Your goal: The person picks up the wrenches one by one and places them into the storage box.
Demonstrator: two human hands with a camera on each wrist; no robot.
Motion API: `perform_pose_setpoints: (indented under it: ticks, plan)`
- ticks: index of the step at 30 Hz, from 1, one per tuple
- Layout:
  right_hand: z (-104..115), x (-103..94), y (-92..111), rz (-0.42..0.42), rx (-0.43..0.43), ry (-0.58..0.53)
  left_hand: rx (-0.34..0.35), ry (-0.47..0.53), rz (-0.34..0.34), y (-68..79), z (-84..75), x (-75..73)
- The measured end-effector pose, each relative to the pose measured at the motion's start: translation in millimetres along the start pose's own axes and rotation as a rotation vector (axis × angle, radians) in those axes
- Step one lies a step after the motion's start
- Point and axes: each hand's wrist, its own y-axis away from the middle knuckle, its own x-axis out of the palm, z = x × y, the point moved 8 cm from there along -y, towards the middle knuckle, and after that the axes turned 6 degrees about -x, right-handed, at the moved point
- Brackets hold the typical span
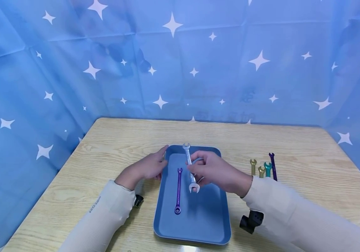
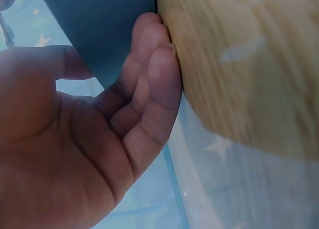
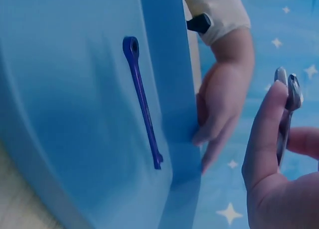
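Observation:
My right hand (image 1: 209, 169) pinches a silver double open-ended wrench (image 1: 188, 157) between thumb and fingers, over the tray's upper part. In the right wrist view the silver wrench (image 3: 294, 92) shows nearly edge-on. A purple combination wrench (image 1: 178, 190) lies lengthwise in the blue tray (image 1: 203, 224), ring end toward me; the right wrist view shows the purple wrench (image 3: 144, 107) too. At the tray's far left corner my left hand (image 1: 149, 166) holds the side wall, fingers outside and thumb over the rim. The left wrist view shows those fingers (image 2: 157, 84) against the wall, low by the table.
To the right of the tray, two gold wrenches (image 1: 253, 167), a teal wrench (image 1: 267, 169) and another purple wrench (image 1: 273, 166) lie side by side, partly hidden by my right sleeve. Blue star-patterned cloth (image 1: 180, 70) hangs behind the wooden table (image 1: 129, 136).

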Motion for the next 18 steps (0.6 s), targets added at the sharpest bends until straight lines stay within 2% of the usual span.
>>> perform_pose_setpoints:
  ticks: [8,18]
  plan:
    - [-11,19.7,-7,0.019,0.057,-0.021,-0.002,0.002,0.009,-1.6,2.9,1.0]
    - [-27,32.4,-12,0.041,0.093,-0.049,0.008,0.015,0.015,-1.6,1.4,0.8]
